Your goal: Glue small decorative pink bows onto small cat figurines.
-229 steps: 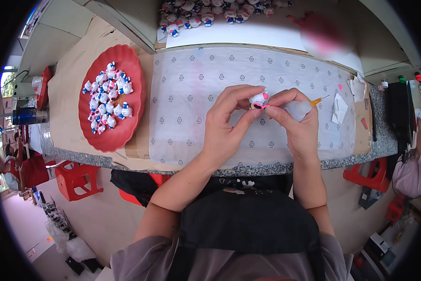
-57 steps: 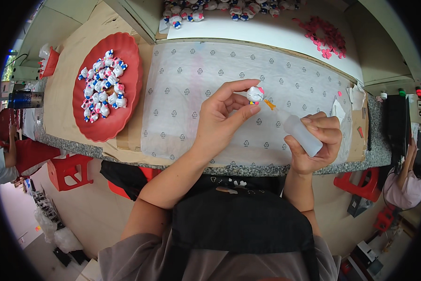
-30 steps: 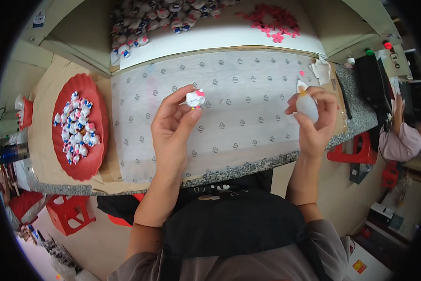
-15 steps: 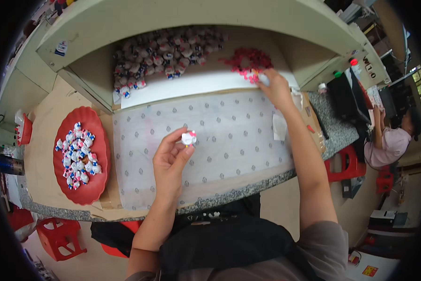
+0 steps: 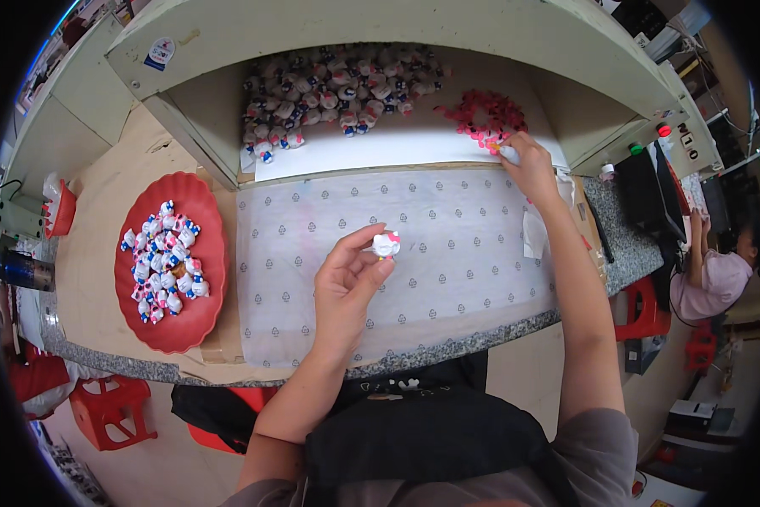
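My left hand (image 5: 346,283) pinches a small white figurine (image 5: 386,244) with a pink patch on top, held above the patterned white sheet (image 5: 447,296). My right hand (image 5: 533,169) reaches to the shelf's right end. Between its fingers is a small white bottle (image 5: 510,155) with a yellow-orange tip, which lies at the near edge of a pile of small pink pieces (image 5: 498,110). Whether the tip touches a piece is too small to tell. To the left, a red scalloped plate (image 5: 207,287) carries several white, blue and pink figurines (image 5: 173,253).
A large heap of similar figurines (image 5: 337,89) fills the back left of the shelf. Its side wall (image 5: 196,135) and the overhead panel (image 5: 380,25) frame the opening. At the right lie a black bag (image 5: 646,186) and red stools (image 5: 646,308). Another person (image 5: 713,279) sits farther right.
The whole view has shifted, so the bench appears farther right. My right hand has turned the bottle so its tip now shows, pointing left at the pink pieces. My left hand still pinches the figurine.
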Action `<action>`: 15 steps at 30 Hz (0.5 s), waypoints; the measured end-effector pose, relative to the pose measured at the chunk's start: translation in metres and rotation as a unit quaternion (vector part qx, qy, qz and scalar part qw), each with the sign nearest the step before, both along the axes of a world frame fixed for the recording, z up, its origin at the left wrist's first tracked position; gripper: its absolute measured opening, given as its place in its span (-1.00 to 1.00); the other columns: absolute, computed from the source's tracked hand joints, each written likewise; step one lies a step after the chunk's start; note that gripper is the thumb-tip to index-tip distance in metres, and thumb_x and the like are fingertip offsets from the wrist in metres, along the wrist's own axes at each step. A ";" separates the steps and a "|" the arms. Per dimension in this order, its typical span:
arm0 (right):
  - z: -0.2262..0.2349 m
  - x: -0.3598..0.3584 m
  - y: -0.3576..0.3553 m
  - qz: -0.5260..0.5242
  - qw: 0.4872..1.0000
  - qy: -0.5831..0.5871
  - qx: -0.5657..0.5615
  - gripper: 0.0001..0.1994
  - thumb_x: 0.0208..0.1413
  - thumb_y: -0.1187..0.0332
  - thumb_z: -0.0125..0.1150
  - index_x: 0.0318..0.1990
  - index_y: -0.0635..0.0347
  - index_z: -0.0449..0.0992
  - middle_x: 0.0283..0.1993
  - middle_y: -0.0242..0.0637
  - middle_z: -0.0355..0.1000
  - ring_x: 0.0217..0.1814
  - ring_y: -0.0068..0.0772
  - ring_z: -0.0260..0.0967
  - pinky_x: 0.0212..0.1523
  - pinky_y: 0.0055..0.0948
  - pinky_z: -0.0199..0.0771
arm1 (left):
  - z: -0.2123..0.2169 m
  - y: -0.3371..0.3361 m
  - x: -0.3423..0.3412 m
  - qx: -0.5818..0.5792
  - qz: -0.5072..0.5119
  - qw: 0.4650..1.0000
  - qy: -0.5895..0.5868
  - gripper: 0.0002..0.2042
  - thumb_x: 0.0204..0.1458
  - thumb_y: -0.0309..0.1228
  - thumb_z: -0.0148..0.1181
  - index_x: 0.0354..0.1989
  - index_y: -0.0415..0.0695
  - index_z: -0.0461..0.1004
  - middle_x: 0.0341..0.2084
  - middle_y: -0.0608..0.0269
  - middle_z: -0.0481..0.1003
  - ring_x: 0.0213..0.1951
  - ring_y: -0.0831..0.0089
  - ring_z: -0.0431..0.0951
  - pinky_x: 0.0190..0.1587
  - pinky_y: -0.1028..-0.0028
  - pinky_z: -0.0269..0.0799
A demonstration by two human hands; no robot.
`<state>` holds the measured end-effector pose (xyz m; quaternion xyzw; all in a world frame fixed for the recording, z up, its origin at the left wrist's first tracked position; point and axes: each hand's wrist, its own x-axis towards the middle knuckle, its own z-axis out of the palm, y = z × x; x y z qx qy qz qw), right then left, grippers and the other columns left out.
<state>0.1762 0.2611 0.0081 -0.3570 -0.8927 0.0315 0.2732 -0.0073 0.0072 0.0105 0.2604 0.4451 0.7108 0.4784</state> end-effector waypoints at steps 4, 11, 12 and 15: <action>0.003 0.004 -0.014 -0.068 0.982 0.121 -0.125 -0.83 -0.20 0.46 0.15 -0.44 0.27 0.30 -0.49 -0.20 0.36 -0.50 -0.22 0.32 -0.45 -0.40 0.30 | 0.001 0.001 0.000 -0.002 -0.004 1.000 -0.002 -0.65 -0.15 -0.66 0.04 -0.10 -0.22 0.28 -0.26 0.26 0.29 -0.34 0.67 0.35 -0.25 0.69 0.26; 0.028 -0.013 -0.113 0.069 0.748 0.406 -0.520 -0.88 -0.14 0.52 0.07 -0.39 0.33 0.36 -0.49 -0.27 0.34 -0.53 -0.59 0.23 -0.49 -0.63 0.24 | -0.001 -0.002 -0.002 -0.005 -0.012 0.999 -0.034 -0.64 -0.15 -0.65 0.05 -0.10 -0.20 0.29 -0.24 0.28 0.31 -0.33 0.67 0.36 -0.28 0.70 0.25; 0.030 -0.017 -0.126 0.076 0.737 0.412 -0.531 -0.88 -0.16 0.54 0.09 -0.39 0.34 0.36 -0.48 -0.26 0.34 -0.52 -0.57 0.24 -0.48 -0.63 0.25 | -0.001 -0.001 -0.002 -0.005 -0.015 0.999 -0.038 -0.64 -0.15 -0.64 0.06 -0.09 -0.20 0.28 -0.24 0.28 0.31 -0.33 0.67 0.37 -0.29 0.70 0.25; 0.021 -0.027 -0.155 0.093 0.730 0.432 -0.522 -0.87 -0.21 0.60 0.12 -0.42 0.37 0.37 -0.46 -0.20 0.35 -0.51 -0.53 0.27 -0.48 -0.62 0.28 | -0.002 0.002 -0.001 0.003 -0.018 0.999 -0.040 -0.63 -0.15 -0.62 0.07 -0.09 -0.21 0.27 -0.24 0.26 0.32 -0.34 0.68 0.37 -0.31 0.72 0.25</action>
